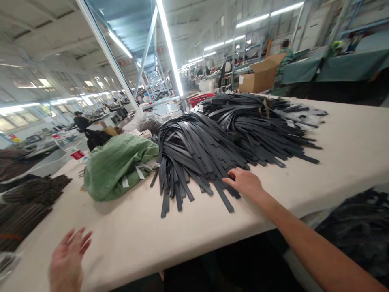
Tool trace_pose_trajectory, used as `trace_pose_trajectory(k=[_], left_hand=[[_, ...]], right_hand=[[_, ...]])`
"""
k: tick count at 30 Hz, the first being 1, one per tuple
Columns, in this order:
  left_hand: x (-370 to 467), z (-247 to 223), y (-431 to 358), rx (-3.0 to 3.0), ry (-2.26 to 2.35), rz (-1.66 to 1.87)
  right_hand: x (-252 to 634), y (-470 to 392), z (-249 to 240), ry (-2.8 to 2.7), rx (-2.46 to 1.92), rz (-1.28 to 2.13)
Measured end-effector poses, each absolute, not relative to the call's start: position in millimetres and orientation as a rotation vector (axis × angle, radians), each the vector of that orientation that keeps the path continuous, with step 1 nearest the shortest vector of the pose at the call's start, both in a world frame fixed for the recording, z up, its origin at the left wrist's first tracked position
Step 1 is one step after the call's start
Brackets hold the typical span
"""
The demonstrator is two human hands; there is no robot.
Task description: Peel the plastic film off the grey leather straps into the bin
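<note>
A large heap of flat black straps (194, 146) lies across the middle of the table, their loose ends fanned toward me. My right hand (244, 182) reaches to the near edge of this heap, thumb and fingers apart around the strap ends. Whether it touches a strap is hard to make out. Over the table's left front part, my left hand (68, 259) hovers with its fingers spread and nothing in it. Between that hand and the straps, farther back, sits a bulging green sack (120, 166).
The pale cloth-covered table (349, 138) stretches to the right. Dark bundled material (30, 202) is stacked at the left. Behind the straps stand a cardboard box (258, 77) and a red crate (200, 99). Black material (361, 227) lies below at the right. Other people work farther off.
</note>
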State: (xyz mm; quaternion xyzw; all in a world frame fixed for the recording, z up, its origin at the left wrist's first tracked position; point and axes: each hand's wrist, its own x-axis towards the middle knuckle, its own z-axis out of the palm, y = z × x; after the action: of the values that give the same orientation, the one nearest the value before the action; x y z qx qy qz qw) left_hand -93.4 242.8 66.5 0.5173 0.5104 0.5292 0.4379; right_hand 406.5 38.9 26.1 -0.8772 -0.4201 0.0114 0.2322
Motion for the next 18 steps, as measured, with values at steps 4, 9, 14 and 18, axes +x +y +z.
trace_pose_trajectory(k=[4,9,14,18], left_hand=[[4.5,59.7,219.8,1.297,1.187,1.254],[134.7,50.7,144.9,1.254,0.765,0.721],[223.2,58.1,96.1,0.846,0.465,0.31],[252.4,81.3,112.5,0.546,0.542,0.404]], right_hand=[[405.1,59.1,25.4,-1.128,-2.419,0.106],[389.3,33.8,44.6,-1.206,-2.267,0.209],[345.5,-38.7,47.7,-1.454,-1.875,0.607],[332.5,-115.1,-2.2,-1.324,-1.904,0.816]])
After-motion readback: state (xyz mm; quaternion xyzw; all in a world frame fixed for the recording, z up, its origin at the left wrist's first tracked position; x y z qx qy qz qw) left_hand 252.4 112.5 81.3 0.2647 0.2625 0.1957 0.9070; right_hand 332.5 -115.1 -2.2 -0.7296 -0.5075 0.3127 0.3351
